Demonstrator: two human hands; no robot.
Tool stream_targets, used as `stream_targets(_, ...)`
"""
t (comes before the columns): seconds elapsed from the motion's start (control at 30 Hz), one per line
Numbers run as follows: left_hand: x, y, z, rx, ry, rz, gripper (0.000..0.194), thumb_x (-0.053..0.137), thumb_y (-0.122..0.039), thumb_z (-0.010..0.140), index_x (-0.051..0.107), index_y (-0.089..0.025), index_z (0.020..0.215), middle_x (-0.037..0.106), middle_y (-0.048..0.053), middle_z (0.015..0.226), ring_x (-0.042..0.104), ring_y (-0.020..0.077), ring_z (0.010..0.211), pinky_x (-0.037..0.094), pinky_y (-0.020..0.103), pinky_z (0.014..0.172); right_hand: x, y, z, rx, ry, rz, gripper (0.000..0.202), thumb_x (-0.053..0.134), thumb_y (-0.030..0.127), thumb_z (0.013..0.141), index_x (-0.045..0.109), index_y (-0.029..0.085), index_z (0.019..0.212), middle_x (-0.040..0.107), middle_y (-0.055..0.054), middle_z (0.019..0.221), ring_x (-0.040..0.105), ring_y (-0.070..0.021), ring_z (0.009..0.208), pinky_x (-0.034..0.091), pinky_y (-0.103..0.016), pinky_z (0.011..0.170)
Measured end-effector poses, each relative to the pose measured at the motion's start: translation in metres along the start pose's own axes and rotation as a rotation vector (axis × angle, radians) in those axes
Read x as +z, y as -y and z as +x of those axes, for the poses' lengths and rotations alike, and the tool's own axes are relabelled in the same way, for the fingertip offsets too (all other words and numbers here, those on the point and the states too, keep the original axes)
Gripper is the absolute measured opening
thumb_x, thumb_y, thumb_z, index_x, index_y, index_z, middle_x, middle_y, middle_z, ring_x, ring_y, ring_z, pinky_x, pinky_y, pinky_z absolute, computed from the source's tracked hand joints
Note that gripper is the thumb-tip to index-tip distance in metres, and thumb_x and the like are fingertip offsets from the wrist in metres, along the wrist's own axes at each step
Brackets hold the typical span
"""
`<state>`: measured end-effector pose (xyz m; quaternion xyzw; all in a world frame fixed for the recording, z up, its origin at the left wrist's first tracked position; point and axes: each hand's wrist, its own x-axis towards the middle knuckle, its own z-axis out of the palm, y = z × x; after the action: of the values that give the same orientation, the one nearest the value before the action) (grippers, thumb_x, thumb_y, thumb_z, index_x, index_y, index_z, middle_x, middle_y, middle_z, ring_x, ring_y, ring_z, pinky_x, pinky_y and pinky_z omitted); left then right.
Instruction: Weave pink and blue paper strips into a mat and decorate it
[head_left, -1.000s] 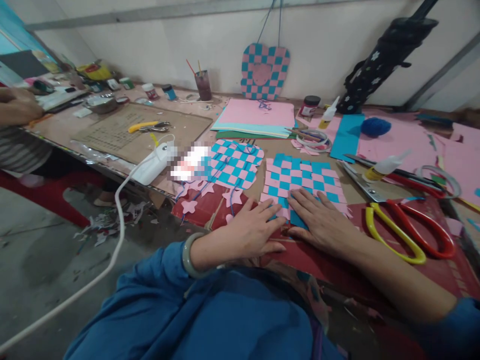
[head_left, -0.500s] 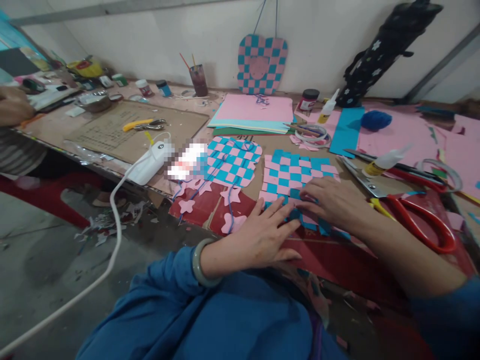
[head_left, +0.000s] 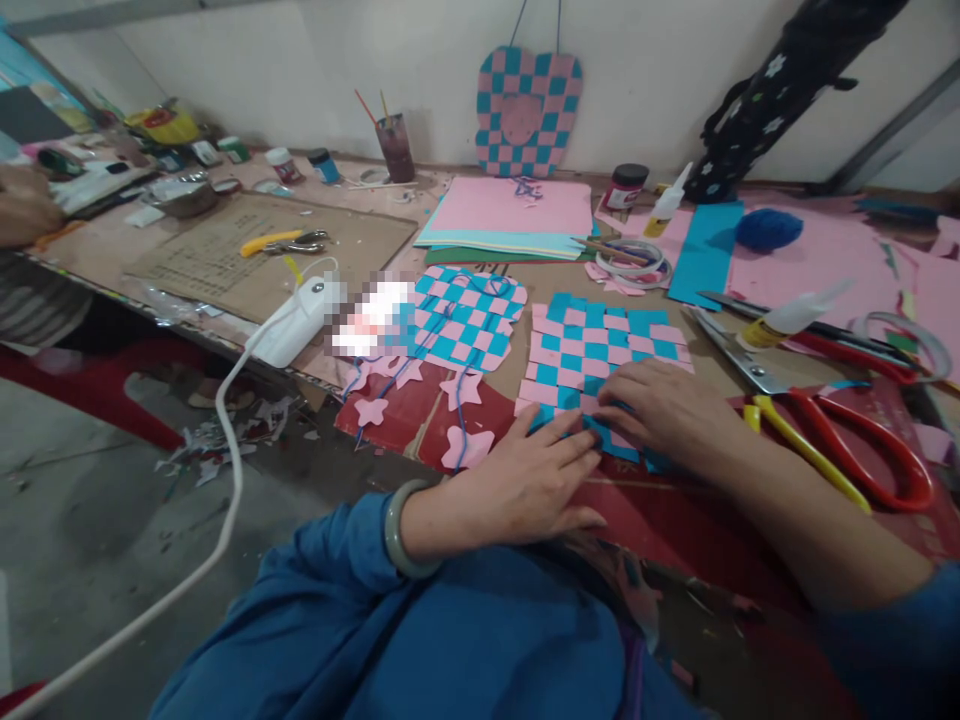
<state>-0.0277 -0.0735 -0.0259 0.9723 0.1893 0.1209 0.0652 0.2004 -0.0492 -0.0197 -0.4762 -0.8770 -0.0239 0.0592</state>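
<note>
A checkered sheet [head_left: 581, 345] woven from pink and blue strips lies on the table edge in front of me, its strip ends uneven along the borders. My left hand [head_left: 529, 475] rests flat over its lower left corner, fingers stretched out, a bangle at the wrist. On the sheet's lower right part, my right hand [head_left: 660, 405] has its fingers bent and fingertips pressed on the strips, close to my left fingertips. The hands hide some of the lower rows. A trimmed checkered piece [head_left: 469, 320] with blue cord and pink stars [head_left: 461, 390] lies to the left.
Red-handled scissors [head_left: 862, 450] and a glue bottle [head_left: 795, 320] lie right of my forearm. Behind are stacked pink sheets [head_left: 510, 215], tape rolls [head_left: 634, 262] and blue yarn [head_left: 769, 230]. A power strip [head_left: 296, 320] and yellow-handled pliers [head_left: 281, 243] lie left. Another person's hand [head_left: 26, 205] shows far left.
The view has shifted slightly. Both hands stay on the woven sheet in nearly the same place, with only small finger movement along its lower rows.
</note>
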Motion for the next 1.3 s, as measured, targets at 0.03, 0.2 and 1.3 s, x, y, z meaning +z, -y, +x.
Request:
stream_targets(0.03,0.0,0.0,0.0,-0.001,-0.004,-0.001,0.059,0.035,-0.055,0.093,0.053,-0.011,0.127,0.055,0.011,0.136,0.036,0.0299,0.136,0.029,0.054,0.109,0.0,0.0,-0.001,-0.008,-0.008,-0.012,0.026,0.047,0.033,0.091,0.065,0.017,0.082,0.065,-0.006,0.085,0.056,-0.0209,0.082,0.039,-0.033,0.075)
stream_targets(0.2,0.0,0.0,0.0,-0.005,-0.004,-0.002,0.059,0.036,-0.055,0.092,0.054,-0.01,0.127,0.054,0.013,0.136,0.039,0.0295,0.134,0.031,0.051,0.109,-0.003,0.001,-0.003,-0.016,-0.005,0.0,0.025,0.047,0.033,0.092,0.065,0.018,0.084,0.066,-0.007,0.088,0.057,-0.0208,0.084,0.038,-0.033,0.076)
stream_targets(1.3,-0.005,0.0,0.002,0.003,0.009,-0.009,0.054,0.042,-0.054,0.091,0.056,-0.011,0.121,0.057,0.012,0.132,0.045,0.0287,0.128,0.033,0.048,0.107,0.007,0.014,0.004,-0.011,-0.104,-0.128,0.035,0.037,0.03,0.096,0.068,0.018,0.107,0.059,-0.01,0.088,0.051,-0.0198,0.078,0.039,-0.031,0.074)
